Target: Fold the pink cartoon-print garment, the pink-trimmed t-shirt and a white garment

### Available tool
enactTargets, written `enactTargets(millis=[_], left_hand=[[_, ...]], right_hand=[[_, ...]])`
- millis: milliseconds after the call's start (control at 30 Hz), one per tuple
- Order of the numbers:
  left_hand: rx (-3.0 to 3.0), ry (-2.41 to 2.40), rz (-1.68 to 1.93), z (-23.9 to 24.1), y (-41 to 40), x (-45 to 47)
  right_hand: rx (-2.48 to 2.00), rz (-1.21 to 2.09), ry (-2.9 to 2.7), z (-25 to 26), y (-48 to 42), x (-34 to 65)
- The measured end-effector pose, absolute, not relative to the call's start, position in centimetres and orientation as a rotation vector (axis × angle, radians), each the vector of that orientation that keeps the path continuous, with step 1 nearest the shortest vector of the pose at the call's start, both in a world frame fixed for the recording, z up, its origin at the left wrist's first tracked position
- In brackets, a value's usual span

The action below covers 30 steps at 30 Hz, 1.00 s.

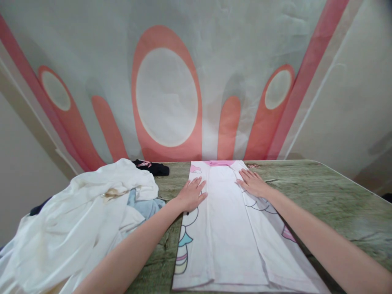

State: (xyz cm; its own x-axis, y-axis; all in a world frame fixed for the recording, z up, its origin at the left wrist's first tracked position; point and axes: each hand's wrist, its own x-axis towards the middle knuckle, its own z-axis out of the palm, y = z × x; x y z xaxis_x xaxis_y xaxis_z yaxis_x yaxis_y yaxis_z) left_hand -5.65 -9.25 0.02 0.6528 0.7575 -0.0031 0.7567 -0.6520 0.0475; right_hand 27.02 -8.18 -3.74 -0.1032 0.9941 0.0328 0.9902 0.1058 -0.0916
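A white garment (pixel 228 228) with a pink collar and cartoon prints lies flat on the green marbled table (pixel 321 196), both sides folded in toward the middle. My left hand (pixel 192 195) rests flat on its left folded edge, fingers stretched out. My right hand (pixel 252 182) lies flat on the right folded edge, near the collar, fingers spread. Neither hand holds anything.
A heap of white and light blue clothes (pixel 79 220) covers the table's left side, with a dark garment (pixel 153 167) behind it. A wall hanging with red and white ovals (pixel 167 94) stands behind the table.
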Motion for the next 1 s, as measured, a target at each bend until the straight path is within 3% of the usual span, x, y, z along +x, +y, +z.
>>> enactTargets(millis=[333, 567, 1000], left_hand=[[2.831, 1.309, 0.026, 0.0, -6.6, -4.8], [2.815, 1.334, 0.013, 0.4, -5.7, -4.3], [2.880, 1.116, -0.017, 1.7, -15.3, -7.4]], right_hand=[[-2.055, -0.036, -2.206, -2.8, -7.5, 26.6], [-1.866, 0.022, -2.325, -2.4, -12.7, 24.9], [-1.834, 0.028, -2.363, -2.5, -19.4, 24.9]])
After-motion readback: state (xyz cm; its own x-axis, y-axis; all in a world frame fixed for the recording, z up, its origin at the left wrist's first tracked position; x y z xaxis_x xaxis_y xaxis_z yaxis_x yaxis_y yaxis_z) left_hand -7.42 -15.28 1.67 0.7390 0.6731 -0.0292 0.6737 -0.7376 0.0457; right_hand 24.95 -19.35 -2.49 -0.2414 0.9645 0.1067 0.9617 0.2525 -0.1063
